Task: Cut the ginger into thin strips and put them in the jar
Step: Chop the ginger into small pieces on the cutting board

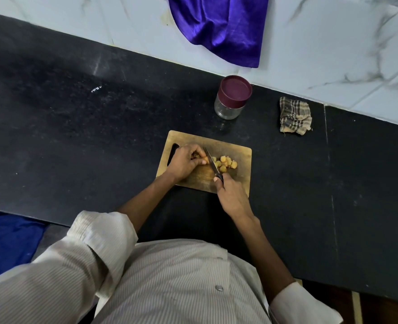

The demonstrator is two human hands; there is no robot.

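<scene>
1. Ginger (207,159) lies on the cutting board (242,155), pinched by the left hand (185,161).
2. Right hand (230,197) grips the knife (213,164); cut pieces (226,163) lie beside the blade.
3. Lidded jar (233,97) stands behind the board.

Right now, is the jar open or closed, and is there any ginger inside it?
Closed and empty. The maroon lid sits on the jar, and its clear glass shows nothing inside. The cut ginger pieces lie on the cutting board.
</scene>
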